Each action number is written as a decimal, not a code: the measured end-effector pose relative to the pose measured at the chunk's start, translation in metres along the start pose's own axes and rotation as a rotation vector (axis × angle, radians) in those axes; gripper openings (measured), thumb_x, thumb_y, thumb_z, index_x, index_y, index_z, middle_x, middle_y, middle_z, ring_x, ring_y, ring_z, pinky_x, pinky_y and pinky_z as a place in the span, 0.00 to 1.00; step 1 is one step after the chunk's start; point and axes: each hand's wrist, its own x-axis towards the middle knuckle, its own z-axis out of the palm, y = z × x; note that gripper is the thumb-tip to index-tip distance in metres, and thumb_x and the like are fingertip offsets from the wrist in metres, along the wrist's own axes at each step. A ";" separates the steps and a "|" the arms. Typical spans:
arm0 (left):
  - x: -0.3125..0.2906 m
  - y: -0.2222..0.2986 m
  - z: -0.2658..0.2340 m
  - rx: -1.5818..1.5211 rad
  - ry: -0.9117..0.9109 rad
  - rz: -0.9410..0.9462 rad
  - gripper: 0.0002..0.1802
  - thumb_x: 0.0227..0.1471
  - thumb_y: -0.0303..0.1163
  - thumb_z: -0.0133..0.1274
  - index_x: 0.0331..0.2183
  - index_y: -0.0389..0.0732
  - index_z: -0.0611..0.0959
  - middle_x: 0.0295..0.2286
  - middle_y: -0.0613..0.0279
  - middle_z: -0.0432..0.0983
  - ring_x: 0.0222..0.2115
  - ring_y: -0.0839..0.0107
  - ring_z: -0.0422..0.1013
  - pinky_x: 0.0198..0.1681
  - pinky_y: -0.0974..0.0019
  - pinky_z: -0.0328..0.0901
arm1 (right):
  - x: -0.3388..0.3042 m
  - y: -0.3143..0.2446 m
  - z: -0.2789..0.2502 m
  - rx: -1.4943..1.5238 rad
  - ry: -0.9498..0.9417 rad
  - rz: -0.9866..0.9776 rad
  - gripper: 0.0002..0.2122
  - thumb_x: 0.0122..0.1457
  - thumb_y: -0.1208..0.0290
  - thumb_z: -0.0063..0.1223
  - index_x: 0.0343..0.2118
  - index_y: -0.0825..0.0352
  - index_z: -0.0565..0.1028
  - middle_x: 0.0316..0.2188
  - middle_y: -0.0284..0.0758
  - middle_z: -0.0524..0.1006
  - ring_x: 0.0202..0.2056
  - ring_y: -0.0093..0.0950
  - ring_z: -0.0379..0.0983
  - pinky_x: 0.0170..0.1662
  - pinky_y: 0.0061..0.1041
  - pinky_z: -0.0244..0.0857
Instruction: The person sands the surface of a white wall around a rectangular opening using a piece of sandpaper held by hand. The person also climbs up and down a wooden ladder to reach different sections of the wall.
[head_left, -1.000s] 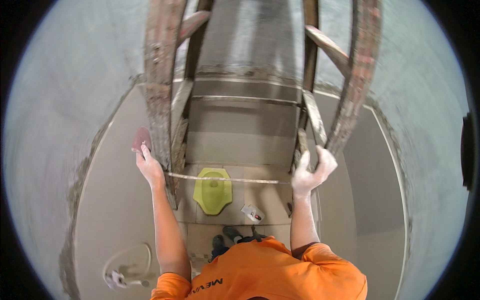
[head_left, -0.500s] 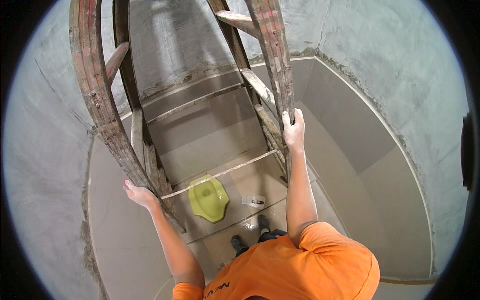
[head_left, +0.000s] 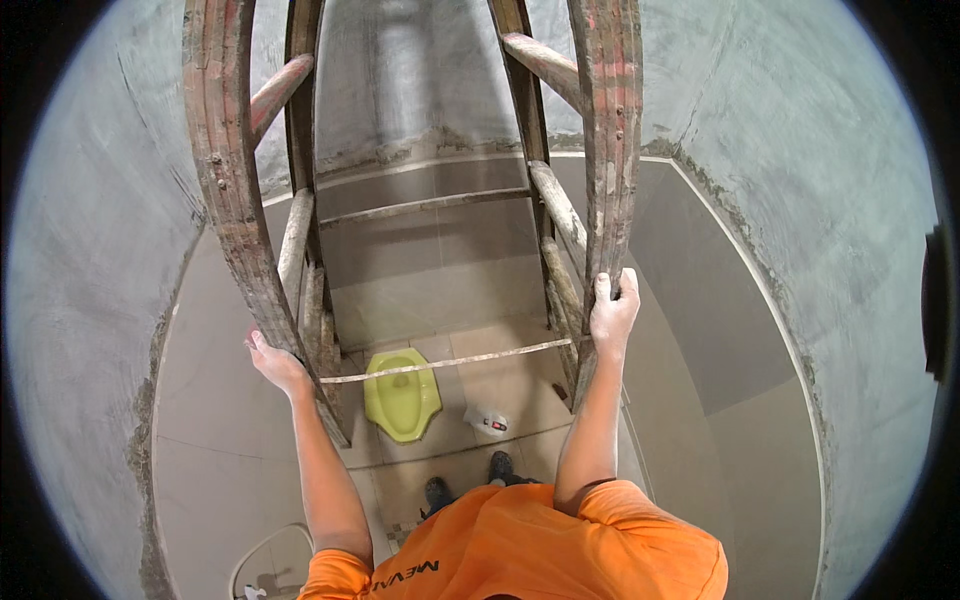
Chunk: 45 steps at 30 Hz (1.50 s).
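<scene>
A tall, paint-stained stepladder [head_left: 222, 150] stands upright in front of me, with worn rungs along both sides and a thin cord strung across its lower part. My left hand [head_left: 280, 362] is closed round the lower left near rail, its palm dusted white. On the right near rail my right hand [head_left: 612, 312] is wrapped, thumb and fingers pointing up, with white dust on it too. Both arms reach forward, about level with each other. The ladder's top is cut off by the upper edge of the view.
A yellow-green squat toilet [head_left: 402, 400] is set in the tiled floor between the ladder's legs. Right of it lies a small clear plastic bag [head_left: 487, 420] with something red and dark. Grey plastered walls [head_left: 790, 130] above tiling [head_left: 700, 300] close in the narrow room.
The ladder and both hands sit farther right and straighter in view, partly because my view has turned. Both hands keep their hold on the rails.
</scene>
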 end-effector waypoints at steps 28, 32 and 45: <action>0.002 0.009 -0.004 -0.085 -0.293 -0.047 0.25 0.75 0.38 0.36 0.57 0.29 0.78 0.51 0.46 0.79 0.50 0.57 0.74 0.59 0.55 0.64 | -0.011 0.002 0.005 -0.171 0.174 -0.031 0.18 0.72 0.58 0.55 0.40 0.74 0.74 0.31 0.40 0.74 0.36 0.33 0.67 0.47 0.33 0.66; 0.004 0.012 -0.009 -0.128 -0.334 -0.100 0.26 0.76 0.40 0.37 0.57 0.29 0.78 0.53 0.48 0.78 0.53 0.59 0.73 0.61 0.56 0.63 | -0.030 -0.021 0.024 -0.224 0.354 0.038 0.21 0.70 0.56 0.58 0.50 0.74 0.76 0.43 0.46 0.79 0.45 0.39 0.73 0.54 0.39 0.66; 0.061 -0.032 -0.095 -0.349 -0.779 -0.259 0.29 0.77 0.45 0.39 0.64 0.31 0.71 0.54 0.51 0.78 0.53 0.61 0.78 0.62 0.57 0.68 | -0.240 -0.165 0.162 0.032 -0.260 -0.026 0.24 0.59 0.76 0.66 0.58 0.66 0.72 0.51 0.39 0.78 0.51 0.32 0.74 0.58 0.34 0.66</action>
